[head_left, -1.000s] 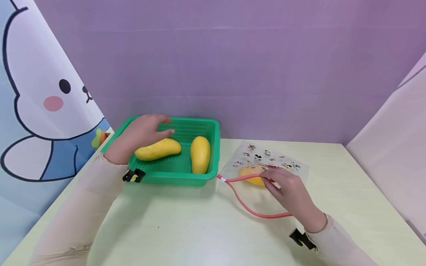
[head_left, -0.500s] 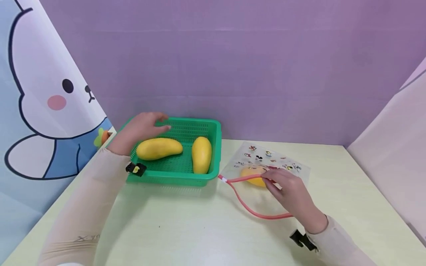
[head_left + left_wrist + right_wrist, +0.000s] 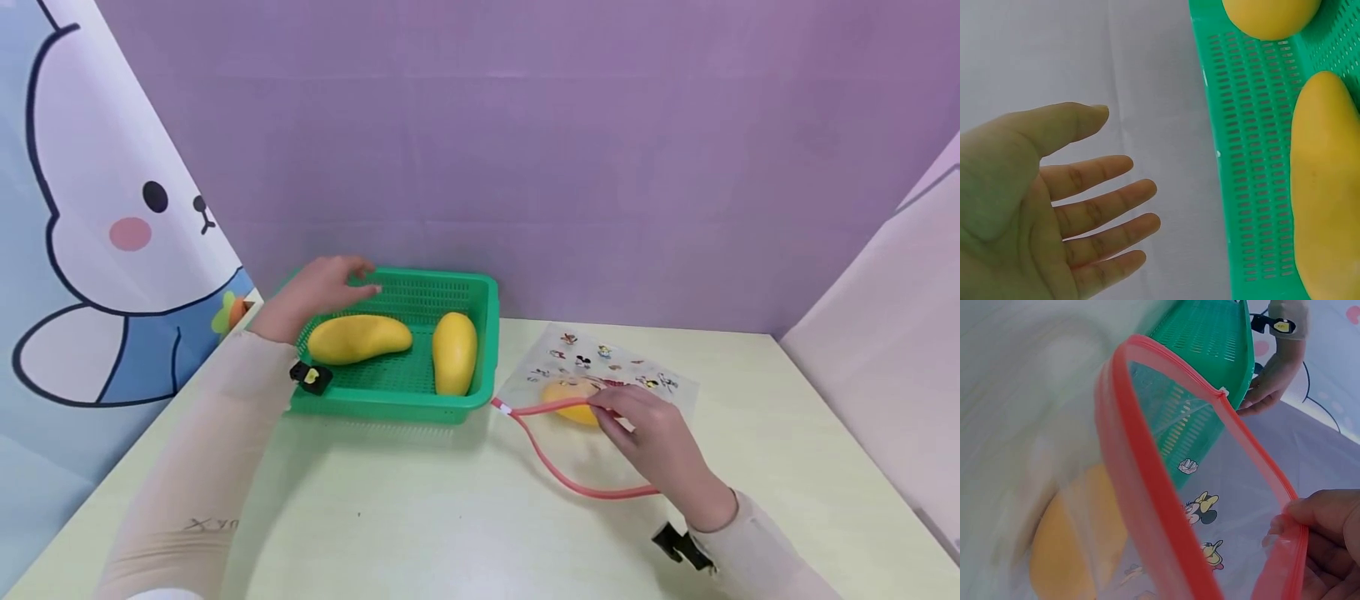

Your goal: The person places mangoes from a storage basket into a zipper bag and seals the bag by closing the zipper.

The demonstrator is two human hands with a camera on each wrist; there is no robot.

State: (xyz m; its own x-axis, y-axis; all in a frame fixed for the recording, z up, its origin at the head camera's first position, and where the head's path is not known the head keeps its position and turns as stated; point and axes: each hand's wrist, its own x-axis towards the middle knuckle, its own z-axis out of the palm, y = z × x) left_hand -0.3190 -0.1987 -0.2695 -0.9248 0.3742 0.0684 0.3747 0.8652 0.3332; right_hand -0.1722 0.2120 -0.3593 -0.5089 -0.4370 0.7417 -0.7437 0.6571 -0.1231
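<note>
My left hand (image 3: 322, 287) hovers over the back left of a green plastic basket (image 3: 397, 404), fingers extended and apart, holding nothing. In the left wrist view its palm and fingers (image 3: 1110, 206) stand beyond the basket's perforated wall. Two yellow mangoes lie in the basket: one lengthwise on the left (image 3: 360, 339), one upright in view on the right (image 3: 454, 354). With thumb and fingertips, my right hand (image 3: 660, 442) pinches the red zip edge of a clear zip bag (image 3: 1204, 462) printed with cartoon figures. The bag's mouth gapes, and a yellow mango (image 3: 1075, 537) lies inside.
The pale tabletop (image 3: 420, 533) carries the basket on the left and the bag on the right. A purple cloth wall (image 3: 525, 167) rises behind it. A cartoon-printed curtain (image 3: 97, 275) borders the left side, a whitish one (image 3: 892, 350) the right.
My left hand has drawn back slightly to the left over the basket, uncovering more of the left mango. My right hand keeps its pinch on the bag's edge. The head view has shifted a little.
</note>
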